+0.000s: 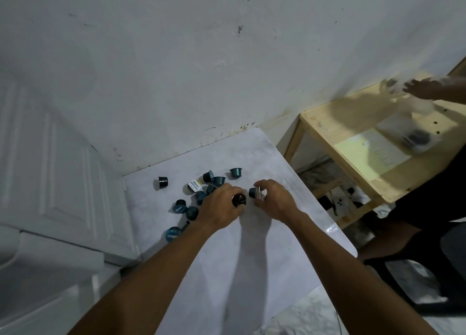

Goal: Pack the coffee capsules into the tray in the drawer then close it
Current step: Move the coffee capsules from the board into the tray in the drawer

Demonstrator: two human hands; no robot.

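Both our hands are down among loose coffee capsules on a white table.

Our left hand (222, 206) is curled around a dark brown capsule (238, 199), which sits between thumb and fingers near the middle of the table. Our right hand (273, 201), just beside it, pinches a dark capsule (254, 192) lying on its side, the fingers arched over it. The rest of the teal capsules (192, 212) lie scattered toward the far left part of the table, several touching one another under our left fingers; one dark capsule (162, 182) lies apart near the far left corner, and another teal capsule (236, 172) sits near the far edge. Neither tray nor drawer appears in our view. Beyond the table's right edge stands a wooden bench (353, 138), where another person's hand (423, 87) is blurred.
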